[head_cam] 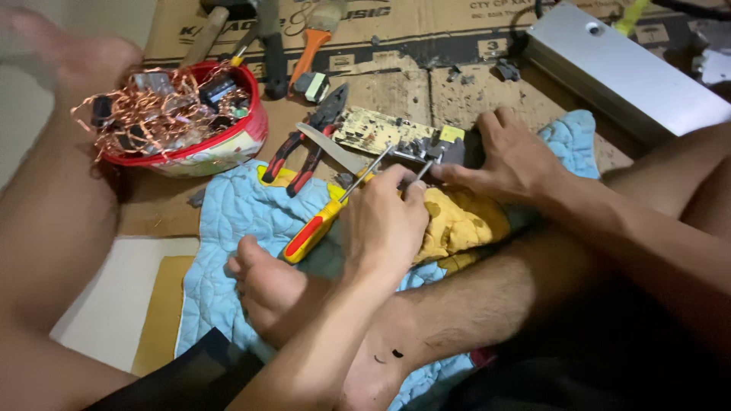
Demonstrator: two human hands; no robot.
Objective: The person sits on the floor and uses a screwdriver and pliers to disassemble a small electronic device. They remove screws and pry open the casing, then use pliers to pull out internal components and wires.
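Cardboard floor; red bowl holds copper wire; left hand grips tool; right hand spread on circuit board.

left hand – grips screwdriver | right hand – steadies circuit board

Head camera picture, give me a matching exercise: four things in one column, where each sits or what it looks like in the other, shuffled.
Things:
1. red bowl
2. pliers
3. screwdriver
4. circuit board

Descriptions:
A. under the right hand
B. full of copper wire
C. by the left hand, red and yellow handle
D. lying between bowl and board, red and black grips

Pairs: 1-B, 2-D, 3-C, 4-A
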